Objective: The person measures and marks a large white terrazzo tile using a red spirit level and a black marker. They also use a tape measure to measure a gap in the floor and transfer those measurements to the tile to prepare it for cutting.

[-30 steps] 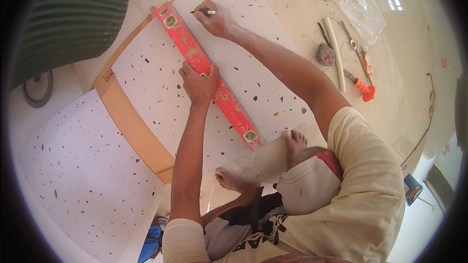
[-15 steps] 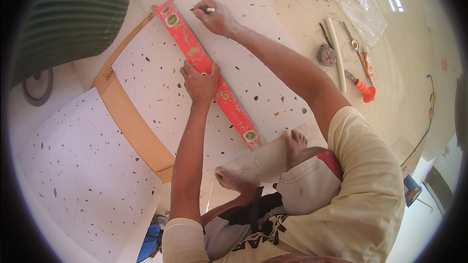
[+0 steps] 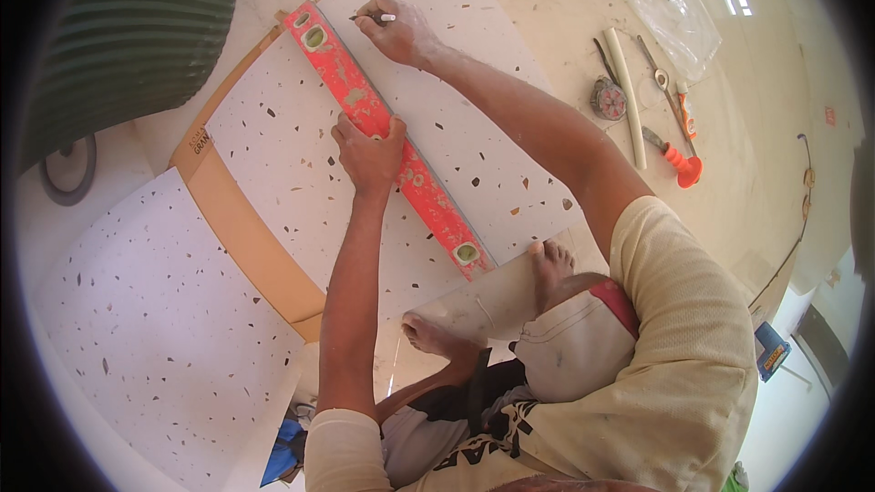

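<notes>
My left hand (image 3: pixel 369 150) grips the middle of a red spirit level (image 3: pixel 428 200), stained with grey smears and lying slanted across a white terrazzo-speckled tile (image 3: pixel 283 191). My right hand (image 3: pixel 396 34) is closed on a dark marker with a white end (image 3: pixel 386 18), its tip held just right of the level's far end, over the tile. A strip of brown cardboard (image 3: pixel 251 264) shows along the tile's left side. A second speckled tile (image 3: pixel 155 310) lies at lower left.
At the right lie a tape measure (image 3: pixel 608 98), a pale pipe (image 3: pixel 624 100), an orange-handled chisel (image 3: pixel 684 165) and long metal tools (image 3: pixel 665 82). Plastic sheeting (image 3: pixel 665 9) is beyond. A dark green ribbed object (image 3: pixel 137 36) stands upper left. My bare feet (image 3: pixel 547 264) are by the tile's near edge.
My right hand with the marker has shifted slightly up and left along the level. My left hand stays on the level; the whole view has moved only slightly.
</notes>
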`<move>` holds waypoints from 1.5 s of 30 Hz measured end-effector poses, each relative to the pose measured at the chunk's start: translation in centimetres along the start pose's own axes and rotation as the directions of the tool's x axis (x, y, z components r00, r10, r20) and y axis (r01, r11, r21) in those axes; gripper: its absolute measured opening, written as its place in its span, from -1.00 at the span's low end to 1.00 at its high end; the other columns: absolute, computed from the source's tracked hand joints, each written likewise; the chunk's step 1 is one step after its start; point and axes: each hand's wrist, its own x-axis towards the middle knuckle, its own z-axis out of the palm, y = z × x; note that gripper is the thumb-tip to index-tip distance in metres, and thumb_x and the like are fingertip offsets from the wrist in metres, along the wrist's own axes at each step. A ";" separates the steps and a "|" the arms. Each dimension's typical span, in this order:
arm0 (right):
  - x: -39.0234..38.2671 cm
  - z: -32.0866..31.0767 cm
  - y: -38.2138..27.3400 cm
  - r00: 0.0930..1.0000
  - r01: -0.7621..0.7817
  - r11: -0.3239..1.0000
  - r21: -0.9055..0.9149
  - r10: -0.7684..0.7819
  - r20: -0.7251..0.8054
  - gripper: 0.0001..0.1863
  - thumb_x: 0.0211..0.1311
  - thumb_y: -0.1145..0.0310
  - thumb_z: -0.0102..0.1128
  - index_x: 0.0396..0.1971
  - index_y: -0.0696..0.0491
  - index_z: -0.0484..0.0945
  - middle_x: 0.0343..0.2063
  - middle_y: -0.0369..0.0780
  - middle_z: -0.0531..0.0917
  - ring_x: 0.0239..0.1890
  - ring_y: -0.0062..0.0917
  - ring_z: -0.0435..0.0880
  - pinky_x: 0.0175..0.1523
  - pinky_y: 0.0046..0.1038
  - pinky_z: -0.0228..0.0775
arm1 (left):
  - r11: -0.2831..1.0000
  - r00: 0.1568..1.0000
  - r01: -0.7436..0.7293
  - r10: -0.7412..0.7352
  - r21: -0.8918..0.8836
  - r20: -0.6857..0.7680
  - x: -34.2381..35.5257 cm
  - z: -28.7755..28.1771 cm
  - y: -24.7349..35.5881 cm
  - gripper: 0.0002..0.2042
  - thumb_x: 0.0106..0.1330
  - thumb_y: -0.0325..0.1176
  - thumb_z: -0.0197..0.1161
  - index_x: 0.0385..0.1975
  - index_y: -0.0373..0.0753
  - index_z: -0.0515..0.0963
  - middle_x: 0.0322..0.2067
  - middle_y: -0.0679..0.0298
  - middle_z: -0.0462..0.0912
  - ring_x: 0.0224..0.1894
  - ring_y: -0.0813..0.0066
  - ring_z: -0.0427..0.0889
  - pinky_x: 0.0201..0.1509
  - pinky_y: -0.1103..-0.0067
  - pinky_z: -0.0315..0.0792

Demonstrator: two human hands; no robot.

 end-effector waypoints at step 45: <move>5.0 3.1 -0.7 1.000 0.017 0.997 -0.077 -0.018 -0.006 -0.72 0.20 0.17 0.25 -0.22 0.06 0.65 -0.35 -0.09 0.74 -0.26 -0.27 0.72 -0.09 -0.33 0.54 | 0.995 0.999 -0.049 0.049 0.093 0.000 0.0 0.4 -0.6 -0.13 0.15 -0.06 0.33 0.24 -0.65 0.10 0.02 -0.18 0.33 -0.15 -0.10 0.62 -0.09 0.25 0.58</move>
